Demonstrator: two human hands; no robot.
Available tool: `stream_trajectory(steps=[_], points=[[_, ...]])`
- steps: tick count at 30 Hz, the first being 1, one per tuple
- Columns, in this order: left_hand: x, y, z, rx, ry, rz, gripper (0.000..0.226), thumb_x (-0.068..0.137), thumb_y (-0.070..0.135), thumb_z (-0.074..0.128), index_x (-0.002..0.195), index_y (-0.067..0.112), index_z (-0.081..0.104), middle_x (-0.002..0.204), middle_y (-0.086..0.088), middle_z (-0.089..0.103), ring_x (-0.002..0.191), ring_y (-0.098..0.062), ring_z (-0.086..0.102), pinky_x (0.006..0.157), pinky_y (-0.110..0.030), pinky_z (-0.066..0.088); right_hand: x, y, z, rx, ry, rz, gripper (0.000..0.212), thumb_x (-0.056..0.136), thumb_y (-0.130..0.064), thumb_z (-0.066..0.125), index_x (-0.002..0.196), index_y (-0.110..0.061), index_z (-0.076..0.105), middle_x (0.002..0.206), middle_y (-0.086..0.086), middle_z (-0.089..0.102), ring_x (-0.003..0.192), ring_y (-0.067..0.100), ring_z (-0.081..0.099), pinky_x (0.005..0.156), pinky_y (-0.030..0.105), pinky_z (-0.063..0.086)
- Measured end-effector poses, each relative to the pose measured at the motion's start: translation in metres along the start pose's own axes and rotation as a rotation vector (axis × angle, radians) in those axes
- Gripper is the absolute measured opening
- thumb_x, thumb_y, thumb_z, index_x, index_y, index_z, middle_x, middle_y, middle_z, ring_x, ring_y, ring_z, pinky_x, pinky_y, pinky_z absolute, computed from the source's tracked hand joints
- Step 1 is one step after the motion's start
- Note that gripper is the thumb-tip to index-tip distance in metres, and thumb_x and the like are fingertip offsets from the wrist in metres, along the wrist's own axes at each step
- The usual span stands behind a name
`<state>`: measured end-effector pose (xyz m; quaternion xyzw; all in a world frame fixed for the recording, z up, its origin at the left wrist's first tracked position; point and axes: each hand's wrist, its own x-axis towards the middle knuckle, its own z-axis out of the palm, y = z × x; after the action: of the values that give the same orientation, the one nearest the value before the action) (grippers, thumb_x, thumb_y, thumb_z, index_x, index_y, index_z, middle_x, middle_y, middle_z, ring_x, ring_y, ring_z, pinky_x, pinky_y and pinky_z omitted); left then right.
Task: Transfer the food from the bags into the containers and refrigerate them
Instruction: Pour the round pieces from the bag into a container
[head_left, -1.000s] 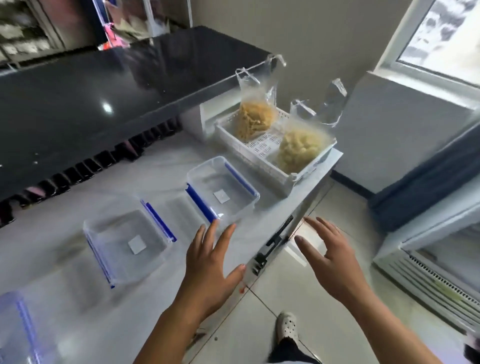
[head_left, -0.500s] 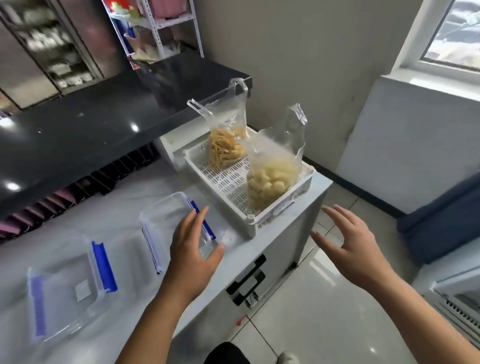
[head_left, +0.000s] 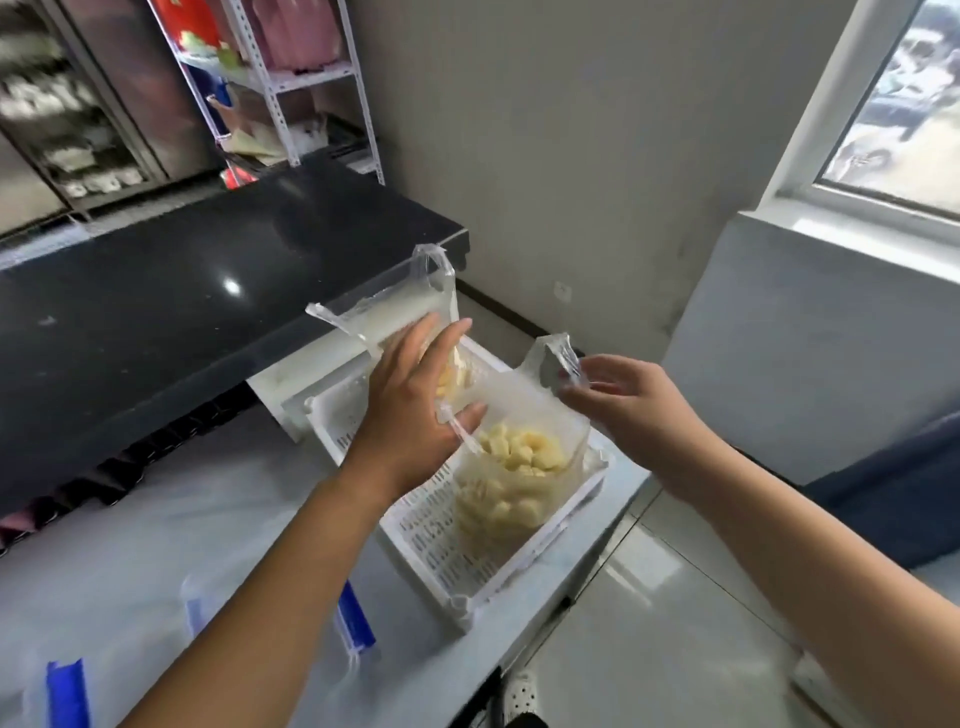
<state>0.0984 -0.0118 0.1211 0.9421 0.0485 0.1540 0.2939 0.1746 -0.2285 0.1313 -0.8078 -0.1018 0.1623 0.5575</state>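
Note:
A white slatted basket (head_left: 521, 564) stands at the right end of the white worktop (head_left: 156, 519). Two clear bags stand in it. The front bag (head_left: 511, 483) holds pale yellow chunks; the rear bag (head_left: 395, 312) holds yellow food, mostly hidden by my left hand. My left hand (head_left: 410, 410) reaches over the basket with straight fingers against the rear bag, its thumb by the front bag's left handle. My right hand (head_left: 623, 400) pinches the front bag's right handle (head_left: 553, 358). Clear containers with blue clips (head_left: 356, 618) lie at the bottom left, largely cut off or hidden by my forearm.
A black counter (head_left: 208, 291) runs along the far side of the worktop, higher than it. A metal shelf rack (head_left: 291, 78) stands behind it. Tiled floor (head_left: 649, 623) lies to the right, with a dark blue object (head_left: 883, 499) and a window (head_left: 893, 93) beyond.
Both hands moved forward from in front of the worktop to the basket. My left hand left the container area and now touches the bags; my right hand took hold of the front bag's handle.

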Motion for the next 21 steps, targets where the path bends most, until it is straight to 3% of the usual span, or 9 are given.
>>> stream_trajectory(steps=[2,3,7,10,12,17,21], points=[[0.02,0.003,0.012,-0.007,-0.019,0.022,0.078,0.085,0.036,0.074,0.151,0.036,0.032,0.163,0.002,0.02,0.15,-0.018,0.011,0.122,-0.043,0.017,0.006,-0.011,0.005,0.047,0.008,-0.038,0.005,0.086,-0.022,0.076,0.091,-0.02,0.076,0.095,0.003,0.075,0.083,0.023,0.067,0.076,0.037,0.053],[0.029,0.005,0.019,-0.007,-0.032,0.035,0.078,0.085,0.04,0.073,0.151,0.036,0.031,0.163,0.002,0.019,0.151,-0.019,0.011,0.122,-0.043,0.018,0.007,-0.016,0.007,0.02,0.025,-0.078,0.001,0.086,-0.023,0.075,0.087,-0.022,0.076,0.096,0.0,0.075,0.082,0.024,0.067,0.074,0.041,0.053],[0.052,0.016,0.04,-0.002,-0.068,0.079,0.075,0.087,0.047,0.065,0.152,0.033,0.032,0.164,-0.001,0.019,0.15,-0.018,0.01,0.12,-0.043,0.016,-0.002,-0.022,0.006,-0.194,0.031,-0.239,0.004,0.088,-0.029,0.071,0.089,-0.032,0.074,0.11,-0.018,0.063,0.11,0.006,0.056,0.094,0.027,0.042],[0.061,0.025,0.051,-0.033,-0.067,0.075,0.068,0.087,0.046,0.062,0.149,0.031,0.038,0.161,-0.001,0.026,0.148,-0.018,0.016,0.118,-0.04,0.018,-0.015,-0.014,-0.003,-0.184,-0.013,-0.283,0.01,0.087,-0.029,0.071,0.088,-0.039,0.072,0.112,-0.024,0.059,0.115,0.001,0.051,0.095,0.017,0.037],[0.067,0.03,0.054,-0.057,-0.02,0.058,0.062,0.088,0.045,0.064,0.145,0.029,0.046,0.157,0.0,0.033,0.145,-0.017,0.022,0.117,-0.038,0.022,-0.02,-0.001,-0.012,-0.112,-0.03,-0.262,0.014,0.087,-0.028,0.071,0.093,-0.04,0.073,0.116,-0.025,0.059,0.118,-0.002,0.052,0.095,0.013,0.036],[0.07,0.04,0.051,-0.032,0.033,0.0,0.055,0.088,0.043,0.062,0.139,0.027,0.053,0.152,-0.002,0.04,0.141,-0.019,0.032,0.115,-0.044,0.033,-0.011,0.053,-0.037,0.04,-0.134,-0.056,0.02,0.089,-0.027,0.07,0.107,-0.037,0.07,0.118,-0.019,0.066,0.117,0.0,0.058,0.102,0.035,0.047],[0.064,0.05,0.033,0.01,0.096,-0.073,0.047,0.088,0.04,0.062,0.131,0.024,0.062,0.146,-0.001,0.049,0.137,-0.02,0.042,0.114,-0.043,0.035,-0.001,0.075,-0.046,0.119,-0.328,0.067,0.024,0.086,-0.026,0.074,0.108,-0.035,0.07,0.114,-0.014,0.07,0.111,0.003,0.064,0.095,0.031,0.052]])
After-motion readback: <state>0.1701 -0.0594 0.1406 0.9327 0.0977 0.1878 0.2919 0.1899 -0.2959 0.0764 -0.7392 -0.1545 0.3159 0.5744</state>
